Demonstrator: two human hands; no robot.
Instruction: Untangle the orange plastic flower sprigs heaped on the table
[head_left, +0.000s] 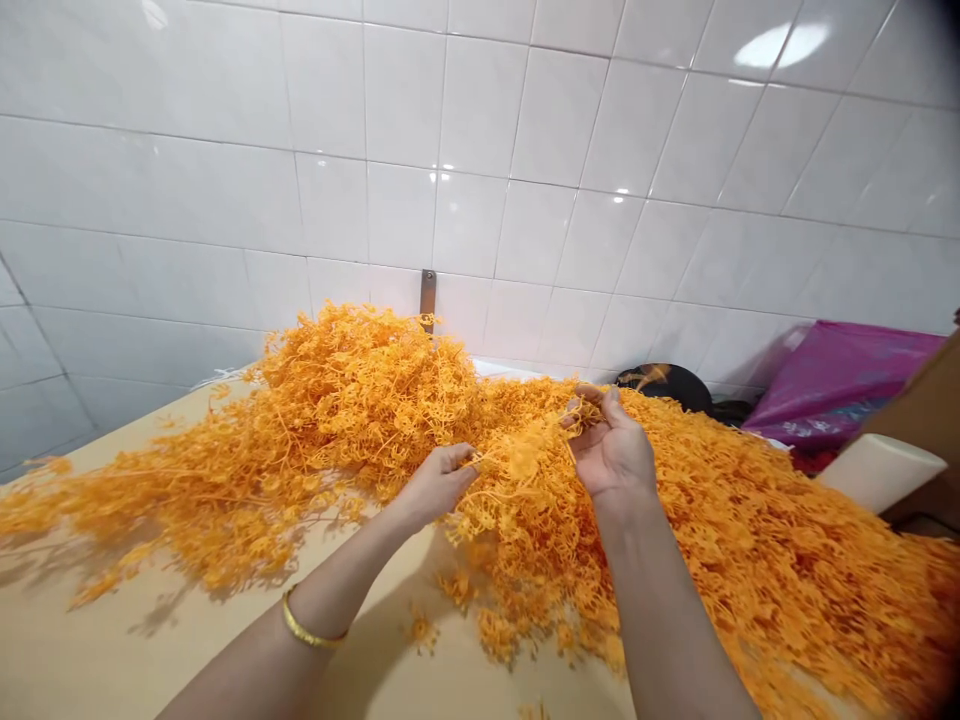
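My left hand (442, 480) is closed in a pinch on the thin stem of an orange artificial flower sprig (525, 450), just above the table. To its right, my right hand (611, 440) has its palm turned up and its fingers curled around the sprig's branching tips, with the thumb raised. Blossoms partly cover those fingertips. Left of and behind my left hand rises a tall heap of similar orange sprigs (360, 390). A wider, lower pile (795, 530) spreads under and to the right of my right hand.
White tiles (480, 120) line the wall behind the table (97, 640). A dark metal bracket (427, 295) stands against it. At the right are a black round object (667, 385), a purple bag (840, 385) and a cream cylinder (881, 470) beside a brown panel (919, 410).
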